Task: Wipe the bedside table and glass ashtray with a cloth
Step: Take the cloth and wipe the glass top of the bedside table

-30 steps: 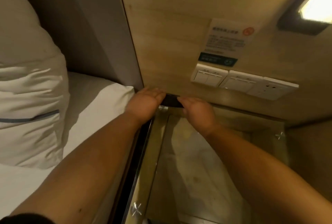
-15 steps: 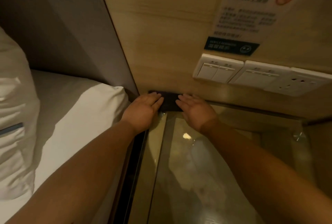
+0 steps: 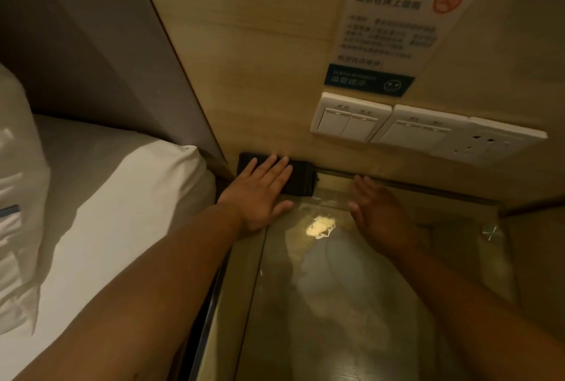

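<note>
Glossy glass table [image 3: 351,304], flat left hand [image 3: 260,194], dark cloth [image 3: 301,178]

Glossy glass table [image 3: 351,304], matt cloth [image 3: 301,178]

The left hand [image 3: 260,194] is covering much of the dark cloth [image 3: 301,178], hiding its left part. At one o'clock, the wall notice [image 3: 394,32] is showing print too blurred to read. At nine o'clock the pillow [image 3: 18,197] is running off the frame edge. Both forearms are leaving the frame at six o'clock.
</note>
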